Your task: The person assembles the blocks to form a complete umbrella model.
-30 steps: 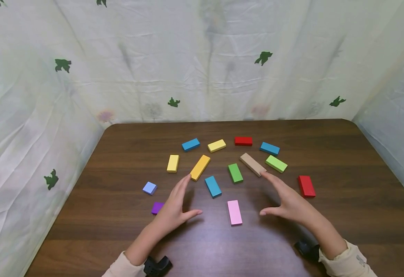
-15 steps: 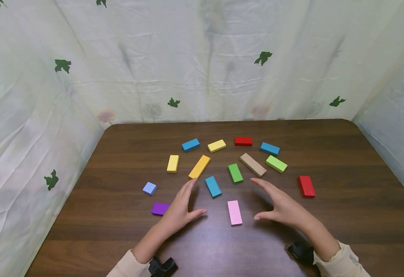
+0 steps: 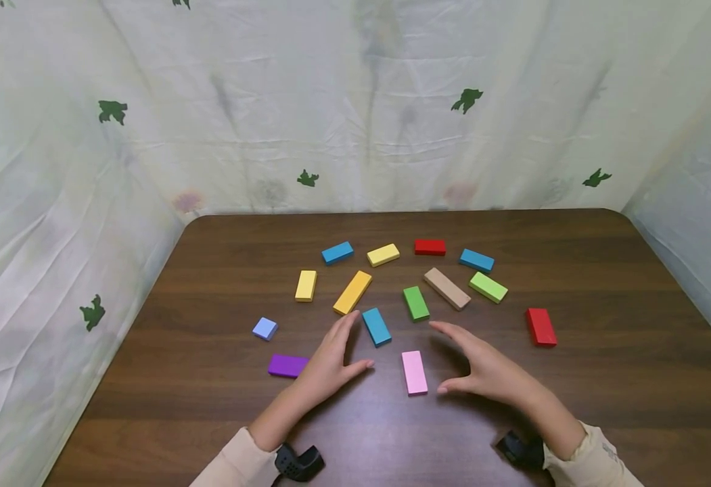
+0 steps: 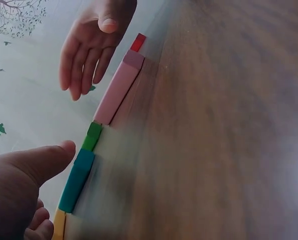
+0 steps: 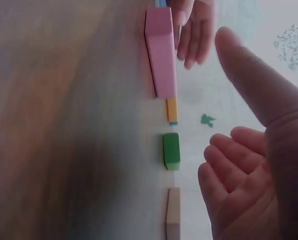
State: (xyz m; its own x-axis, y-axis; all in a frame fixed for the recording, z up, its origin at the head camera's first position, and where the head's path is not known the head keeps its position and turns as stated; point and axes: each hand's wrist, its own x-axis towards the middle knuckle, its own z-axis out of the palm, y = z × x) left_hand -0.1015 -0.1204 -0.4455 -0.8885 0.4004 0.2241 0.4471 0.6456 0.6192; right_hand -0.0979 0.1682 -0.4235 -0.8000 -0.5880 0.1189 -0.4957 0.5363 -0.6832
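My left hand hovers over the table with thumb and fingers spread, its fingertips near the orange block and the teal block. It partly covers the purple block. Facing it, my right hand is also spread and holds nothing. Between the two hands lies a pink block, closer to the right thumb. A green block and a tan block lie just beyond the right fingertips. In the left wrist view the pink block stretches below the opposite hand.
Farther back on the brown table lie blue, yellow, red and lime blocks. A small periwinkle block is at left, another red block at right. A white curtain hangs behind the table.
Both hands have moved inward toward each other, narrowing the gap around the pink block. More of the purple block shows now. The blocks stay where they were.
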